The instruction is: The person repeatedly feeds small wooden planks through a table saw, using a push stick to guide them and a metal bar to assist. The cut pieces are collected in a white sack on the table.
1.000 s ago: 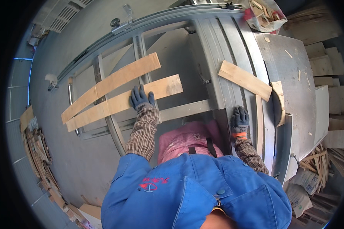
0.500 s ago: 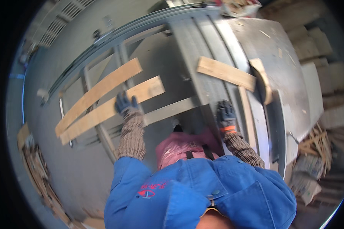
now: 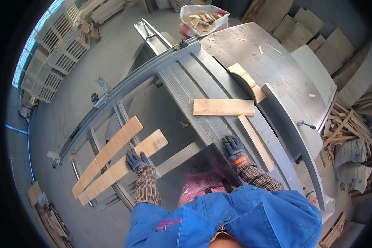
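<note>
Lying under the left hand (image 3: 136, 161), the nearer board (image 3: 106, 178).

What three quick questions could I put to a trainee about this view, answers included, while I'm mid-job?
1. Multiple choice: What lies directly under the person's left grip?
A) a curved offcut
B) a long plank
C) a filled sack

2. True or false: The person's right grip is clasped around the narrow wooden strip.

3. Count: How many long planks lie across the open metal frame on the left?

Key:
1. B.
2. False; it lies at the edge of the metal table, with a gap between it and the strip.
3. Two.
</note>
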`<state>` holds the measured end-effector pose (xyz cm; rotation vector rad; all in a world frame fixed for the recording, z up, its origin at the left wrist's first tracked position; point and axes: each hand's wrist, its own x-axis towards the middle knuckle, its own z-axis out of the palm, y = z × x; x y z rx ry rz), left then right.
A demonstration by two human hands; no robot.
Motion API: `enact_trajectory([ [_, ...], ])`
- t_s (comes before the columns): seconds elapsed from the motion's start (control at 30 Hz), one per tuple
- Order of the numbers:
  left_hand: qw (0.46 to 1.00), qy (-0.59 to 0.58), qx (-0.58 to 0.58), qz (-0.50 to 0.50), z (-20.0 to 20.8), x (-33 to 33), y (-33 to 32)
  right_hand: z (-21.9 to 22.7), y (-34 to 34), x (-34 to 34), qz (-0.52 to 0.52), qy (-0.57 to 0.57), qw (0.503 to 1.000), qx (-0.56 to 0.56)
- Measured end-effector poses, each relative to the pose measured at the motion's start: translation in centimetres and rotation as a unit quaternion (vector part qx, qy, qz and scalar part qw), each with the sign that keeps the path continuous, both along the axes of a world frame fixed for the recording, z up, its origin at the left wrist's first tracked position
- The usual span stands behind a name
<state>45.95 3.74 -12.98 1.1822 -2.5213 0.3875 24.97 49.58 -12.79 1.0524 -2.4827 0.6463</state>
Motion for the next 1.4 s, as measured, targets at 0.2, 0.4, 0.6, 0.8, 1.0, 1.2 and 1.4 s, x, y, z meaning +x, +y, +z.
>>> enact_trajectory([
  [0.2, 0.996, -0.014, 0.085, 0.029, -0.2, 0.0, 0.0, 2.4, 0.0, 0.4, 0.0, -0.027, 0.999, 0.019],
  [0.4, 0.988, -0.045, 0.132, 0.067, 4.2, -1.5, 1.2, 2.1, 0.1, -0.1, 0.002, -0.061, 0.997, 0.048],
  [0.6, 0.988, 0.039, 0.152, 0.005, 5.7, -2.2, 0.6, 3.3, -0.5, -0.2, -0.002, -0.033, 0.999, 0.035],
  [0.8, 0.944, 0.144, 0.166, -0.247, 5.8, -10.5, 1.8, 1.7, 3.4, 0.3, -0.019, -0.062, 0.995, 0.076],
  [1.0, 0.869, -0.014, 0.184, -0.458, 7.7, -24.4, 9.4, 8.2, 12.1, 1.8, -0.261, -0.137, 0.949, 0.115],
  [1.2, 0.832, -0.235, 0.186, -0.466, 9.5, -34.5, 16.4, 7.8, 16.9, 4.1, -0.323, -0.254, 0.901, 0.139],
  [1.4, 0.789, -0.258, 0.174, -0.53, 8.5, -35.3, 16.3, 8.1, 17.0, 4.6, -0.321, -0.241, 0.912, 0.084],
])
